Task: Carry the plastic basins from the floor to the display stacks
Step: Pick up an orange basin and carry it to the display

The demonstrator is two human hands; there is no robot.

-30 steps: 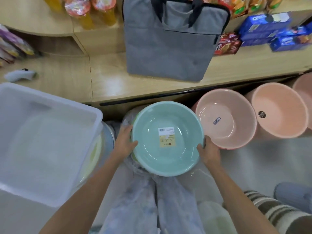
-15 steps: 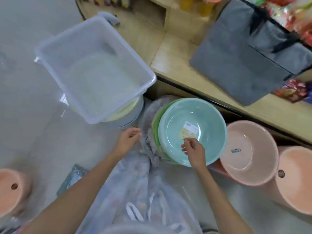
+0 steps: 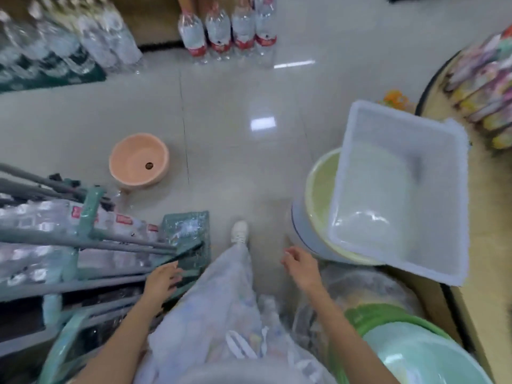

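A peach-pink basin (image 3: 138, 162) sits alone on the tiled floor at the left, well ahead of both hands. The mint-green basin (image 3: 421, 358) rests on a stack of green basins wrapped in clear plastic at the lower right. My left hand (image 3: 162, 281) hangs empty with fingers apart beside my leg. My right hand (image 3: 300, 266) is also empty, fingers loosely spread, in front of the wrapped stack. A clear rectangular tub (image 3: 393, 189) lies tilted on a stack of pale yellow basins (image 3: 318, 189) at the right.
A green metal rack (image 3: 83, 239) with grey poles and packed goods stands close on my left. Shrink-wrapped water bottles (image 3: 230, 29) line the far side of the aisle. A wooden display counter (image 3: 482, 245) runs along the right. My white shoe (image 3: 239, 230) points forward.
My view has swung left, away from the counter toward the aisle floor. Both hands let go of the mint-green basin, now on its stack, and dropped to my sides.
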